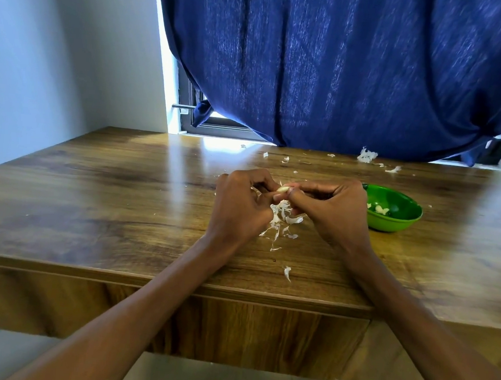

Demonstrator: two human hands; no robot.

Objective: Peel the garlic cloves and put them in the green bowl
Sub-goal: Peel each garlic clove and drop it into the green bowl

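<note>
Wooden table (94,202), garlic skins (281,218) scattered; blue curtain (340,71) behind.

The tabletop (109,197) was glossy wood grain; the green bowl (395,220) shiny plastic; the curtain (341,62) matt blue cloth.

**One head-worn view, forward and down**

Single wide-angle camera on the person's head, tilted down over the counter (94,196), facing the blue curtain (340,71) and window behind it. Close range: both forearms enter from the bottom edge, hands meet near frame centre. Counter's near edge crosses the lower third; wall at left. Wide lens bends the edges. No second view to share.
</note>
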